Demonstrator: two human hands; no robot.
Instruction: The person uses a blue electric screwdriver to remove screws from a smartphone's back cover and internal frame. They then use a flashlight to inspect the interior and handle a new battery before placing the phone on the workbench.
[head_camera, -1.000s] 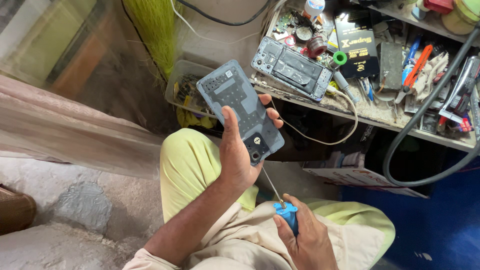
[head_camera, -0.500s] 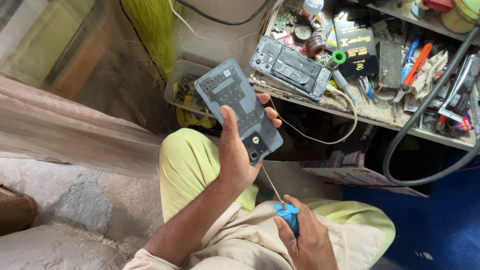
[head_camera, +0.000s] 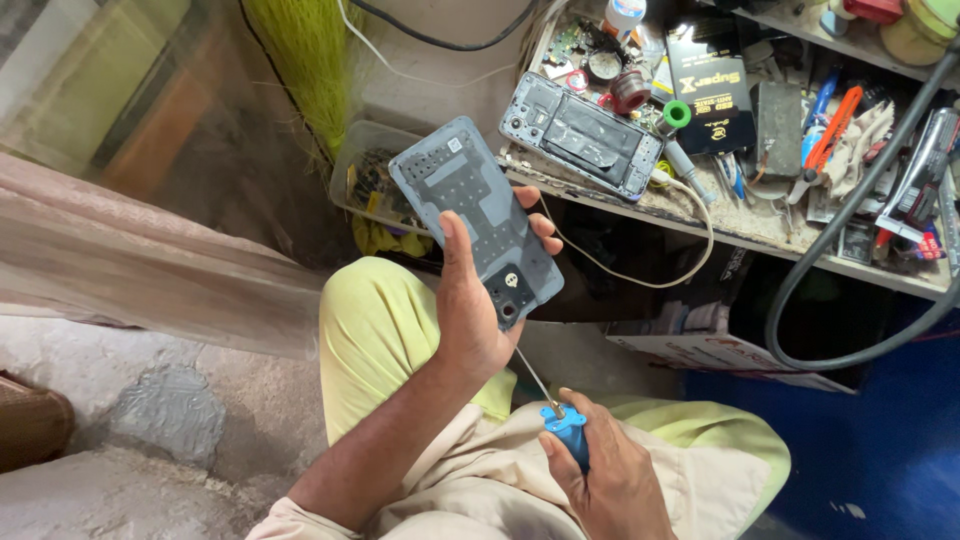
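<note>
Holding the opened phone (head_camera: 478, 218) in my left hand (head_camera: 470, 310), I have my grip wrapped around its lower end, thumb lying along the left edge and fingertips curling over the right edge. The phone is a flat rounded rectangle, its dull grey-blue inner frame facing up, dotted with small holes and a dark square patch near my palm. It sits tilted, just above centre of the frame, over my knee.

My right hand (head_camera: 605, 480), at the bottom of the frame, has its grip closed on the blue handle of a small screwdriver (head_camera: 565, 432). Its thin bare metal shaft slants up and left toward the phone's lower corner; I cannot tell whether the tip touches it.

Under both hands lie my pale yellow-green trousers (head_camera: 375, 330), soft and creased.

Further out, in the upper right, a dusty wooden shelf (head_camera: 760, 235) carries a second phone body (head_camera: 583, 135), dark grey, open-faced and rectangular, lying near the shelf's edge. Beside it are a small green ring (head_camera: 677, 113), a glossy black box (head_camera: 712, 88), an orange-handled tool (head_camera: 830, 135) and a jumble of small parts. A thin pale wire (head_camera: 650, 270) loops down off the shelf, and a thick black hose (head_camera: 850, 215) curves across the right side. A clear plastic tub (head_camera: 365, 170) stands behind the phone, upper centre, on rough grey floor (head_camera: 170, 410).
</note>
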